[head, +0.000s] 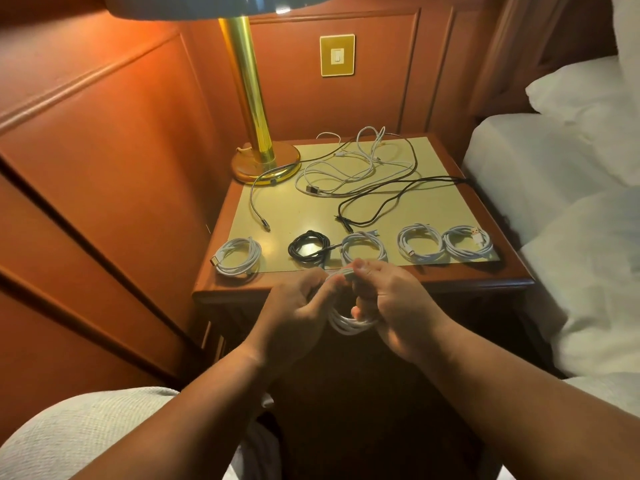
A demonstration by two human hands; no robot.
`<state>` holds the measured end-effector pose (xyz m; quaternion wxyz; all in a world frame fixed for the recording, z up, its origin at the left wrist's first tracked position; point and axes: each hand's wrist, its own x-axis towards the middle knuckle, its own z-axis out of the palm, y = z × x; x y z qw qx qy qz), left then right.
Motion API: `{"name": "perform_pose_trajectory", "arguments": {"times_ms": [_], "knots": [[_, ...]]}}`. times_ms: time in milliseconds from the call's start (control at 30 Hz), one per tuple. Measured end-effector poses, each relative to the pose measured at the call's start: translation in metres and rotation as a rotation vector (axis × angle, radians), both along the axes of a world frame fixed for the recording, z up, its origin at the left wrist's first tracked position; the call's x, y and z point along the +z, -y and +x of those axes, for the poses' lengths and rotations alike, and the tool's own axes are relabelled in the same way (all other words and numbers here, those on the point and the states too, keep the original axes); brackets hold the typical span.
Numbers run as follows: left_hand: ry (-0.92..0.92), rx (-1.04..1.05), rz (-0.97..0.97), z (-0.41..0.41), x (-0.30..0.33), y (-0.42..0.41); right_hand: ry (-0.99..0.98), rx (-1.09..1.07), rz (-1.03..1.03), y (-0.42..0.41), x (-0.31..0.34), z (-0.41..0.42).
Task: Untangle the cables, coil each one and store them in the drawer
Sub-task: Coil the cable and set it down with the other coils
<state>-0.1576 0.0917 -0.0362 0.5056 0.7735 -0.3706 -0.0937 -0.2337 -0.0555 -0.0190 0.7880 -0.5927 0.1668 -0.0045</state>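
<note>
In front of the nightstand [450, 277] both hands hold one coiled white cable [348, 323]. My left hand [294, 311] pinches its upper strands and my right hand [388, 303] grips the coil, with the loop hanging below the fingers. Along the front of the tabletop lie several finished coils: a white coil [238, 256] at the left, a black coil [309, 250], then three white ones [363, 247] [419, 242] [468, 241]. Behind them lies a loose tangle of white cables [353, 168], a black cable [391, 199] and a grey braided cable [258, 202].
A brass lamp [258, 143] stands at the table's back left corner, under a wall switch [337, 55]. A bed with white linen [554, 174] borders the right side. Wood panelling [104, 168] fills the left. The nightstand's front below the top is dark; no drawer shows clearly.
</note>
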Motion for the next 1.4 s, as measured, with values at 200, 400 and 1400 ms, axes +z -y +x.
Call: {"name": "perform_pose_trajectory", "arguments": {"times_ms": [200, 400, 1400], "knots": [[-0.045, -0.035, 0.081, 0.012, 0.011, -0.011, 0.032, 0.027, -0.6, 0.014, 0.014, 0.001], [-0.267, 0.003, -0.07, 0.006, 0.014, -0.008, 0.055, 0.076, -0.083, 0.017, 0.017, -0.004], [-1.06, -0.055, -0.242, -0.013, 0.01, 0.001, 0.141, 0.016, -0.679, 0.002, -0.013, 0.006]]}}
